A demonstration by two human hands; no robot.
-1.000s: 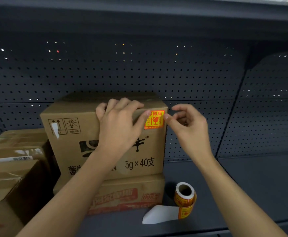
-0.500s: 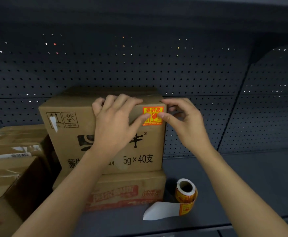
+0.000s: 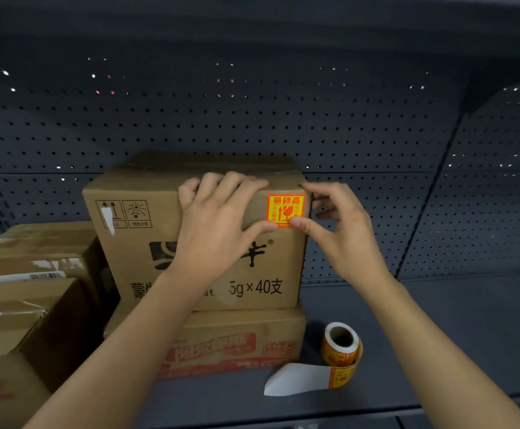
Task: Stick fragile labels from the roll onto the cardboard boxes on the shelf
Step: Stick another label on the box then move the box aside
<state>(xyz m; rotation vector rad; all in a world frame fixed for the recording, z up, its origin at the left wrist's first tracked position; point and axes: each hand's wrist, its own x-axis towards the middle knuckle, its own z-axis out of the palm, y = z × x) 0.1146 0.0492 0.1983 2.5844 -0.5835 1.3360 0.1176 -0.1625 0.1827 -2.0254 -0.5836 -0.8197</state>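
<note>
Here, just right of the low stacked cartons (image 3: 20, 308), the left hand (image 3: 218, 224) lies spread flat on the front of the top cardboard box (image 3: 147, 261), its fingers reaching over the top edge and its thumb pressing the lower left corner of the fragile label (image 3: 285, 207), which is stuck in the box's upper right corner. The right hand (image 3: 345, 233) grips nothing: its thumb tip presses the label's bottom edge, and its loosely bent fingers hang past the box's right edge. Lower right, the roll (image 3: 341, 345) stands beside the lower box (image 3: 227, 345), and the shelf (image 3: 453, 342) runs on rightward.
</note>
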